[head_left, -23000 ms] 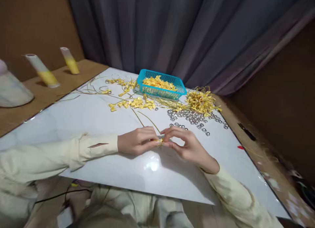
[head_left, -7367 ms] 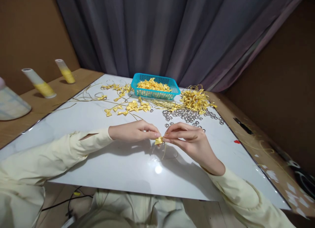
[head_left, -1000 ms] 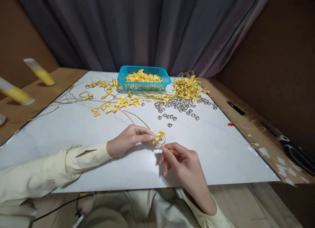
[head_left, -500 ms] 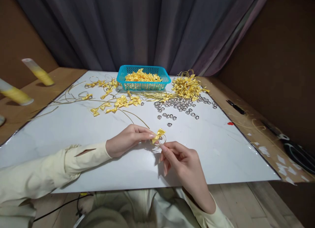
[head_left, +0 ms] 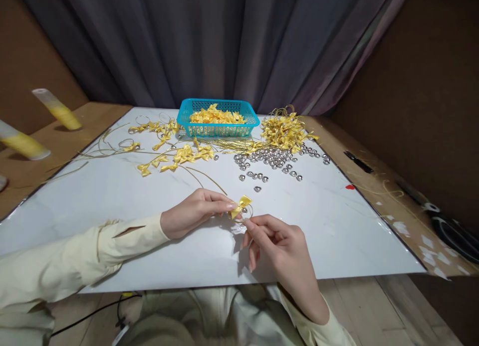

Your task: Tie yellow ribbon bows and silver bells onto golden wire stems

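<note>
Between finger and thumb, my left hand [head_left: 200, 210] pinches a yellow ribbon bow [head_left: 245, 201] above the front of the white table sheet. A gold cord [head_left: 252, 212] curves in a loop beside the bow, and a small silver bead [head_left: 244, 210] shows against it. My right hand [head_left: 277, 244] pinches the lower part of the cord loop with thumb and index finger, its other fingers curled below. Just beyond the hands lies a loose silver heart-shaped bead [head_left: 258, 189]. The cord's ends are hidden by the fingers.
A teal basket [head_left: 218, 131] of yellow bows stands at the back. Right of it sit a heap of corded bows [head_left: 284, 131] and many silver beads [head_left: 275, 157]. Loose bows [head_left: 185, 154] lie left. Black-handled scissors [head_left: 449, 231] and a black tool [head_left: 358, 161] rest at right.
Almost nothing differs. My right hand has shifted very slightly at the cord loop, while my left hand keeps its pinch on the bow.
</note>
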The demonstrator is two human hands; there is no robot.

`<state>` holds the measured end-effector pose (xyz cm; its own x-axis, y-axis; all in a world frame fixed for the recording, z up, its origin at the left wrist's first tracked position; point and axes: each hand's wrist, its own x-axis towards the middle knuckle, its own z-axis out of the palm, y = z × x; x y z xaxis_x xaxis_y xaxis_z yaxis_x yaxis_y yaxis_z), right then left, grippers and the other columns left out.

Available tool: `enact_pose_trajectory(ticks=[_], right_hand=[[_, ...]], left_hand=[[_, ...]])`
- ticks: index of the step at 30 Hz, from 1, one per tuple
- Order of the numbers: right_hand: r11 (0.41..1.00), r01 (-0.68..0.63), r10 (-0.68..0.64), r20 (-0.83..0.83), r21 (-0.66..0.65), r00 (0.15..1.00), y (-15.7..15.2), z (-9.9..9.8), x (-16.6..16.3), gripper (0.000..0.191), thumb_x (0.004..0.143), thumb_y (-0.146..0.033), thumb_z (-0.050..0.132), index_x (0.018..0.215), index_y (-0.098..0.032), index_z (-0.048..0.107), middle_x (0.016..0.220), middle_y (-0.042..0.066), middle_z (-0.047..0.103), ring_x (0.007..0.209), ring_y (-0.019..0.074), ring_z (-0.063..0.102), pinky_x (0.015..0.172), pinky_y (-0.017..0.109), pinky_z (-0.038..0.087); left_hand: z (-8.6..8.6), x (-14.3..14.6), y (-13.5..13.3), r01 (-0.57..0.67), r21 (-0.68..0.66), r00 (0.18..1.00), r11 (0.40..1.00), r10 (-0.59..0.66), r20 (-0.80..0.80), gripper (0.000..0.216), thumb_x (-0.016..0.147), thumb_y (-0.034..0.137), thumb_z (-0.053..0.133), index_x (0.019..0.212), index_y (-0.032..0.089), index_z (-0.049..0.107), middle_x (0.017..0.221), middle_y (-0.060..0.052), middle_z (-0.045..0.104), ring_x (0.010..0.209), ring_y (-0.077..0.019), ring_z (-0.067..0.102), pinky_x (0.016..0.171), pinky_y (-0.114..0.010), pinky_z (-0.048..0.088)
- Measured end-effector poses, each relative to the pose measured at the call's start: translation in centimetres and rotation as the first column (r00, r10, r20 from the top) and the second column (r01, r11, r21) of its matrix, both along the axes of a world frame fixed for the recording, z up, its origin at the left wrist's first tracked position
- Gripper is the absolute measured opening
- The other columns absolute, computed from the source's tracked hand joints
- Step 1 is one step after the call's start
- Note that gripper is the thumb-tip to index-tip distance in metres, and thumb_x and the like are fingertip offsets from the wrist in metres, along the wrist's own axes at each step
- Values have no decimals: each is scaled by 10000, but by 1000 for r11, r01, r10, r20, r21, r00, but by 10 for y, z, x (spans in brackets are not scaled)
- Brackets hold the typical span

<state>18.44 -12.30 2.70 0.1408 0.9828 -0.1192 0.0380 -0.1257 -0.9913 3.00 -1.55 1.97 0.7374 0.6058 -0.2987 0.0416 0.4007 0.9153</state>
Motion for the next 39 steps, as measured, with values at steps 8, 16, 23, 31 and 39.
enact_pose_trajectory(ticks=[8,16,23,31,39], right_hand=[[1000,-6,6,-18,-22,1000,0,2,0,266,808,-415,598,690,-177,614,513,-14,609,337,95,497,426,231,428],[1000,-25,24,-56,-14,998,3,-5,-2,265,837,-386,574,691,-166,582,548,-19,614,337,73,494,426,211,419],[1000,-28,25,-195,-9,981,7,-7,-4,264,831,-374,588,706,-143,561,558,-13,608,331,59,490,389,186,390],[1000,-4,5,-236,5,972,9,-9,-6,244,832,-350,595,723,-133,568,558,-18,603,332,51,496,387,171,402],[999,-5,15,-275,37,961,10,-12,-8,226,839,-336,592,743,-133,571,574,-16,606,345,54,516,392,171,416]], left_hand=[[2,0,-1,-9,216,998,976,24,-66,168,750,284,669,775,127,721,819,-61,713,756,-157,604,747,-268,454],[4,-2,-9,-70,570,986,818,145,-87,177,799,288,620,775,136,707,845,-69,675,813,-177,593,746,-284,443],[3,-1,-14,-145,668,977,730,211,-19,159,813,255,609,785,132,705,821,-71,670,821,-172,599,771,-278,453],[4,0,-15,-161,608,970,777,240,-50,176,807,265,612,788,123,715,842,-74,682,830,-176,608,769,-272,449],[6,2,-15,-170,542,963,823,256,-88,203,798,301,612,774,129,717,845,-64,689,822,-176,598,755,-274,438]])
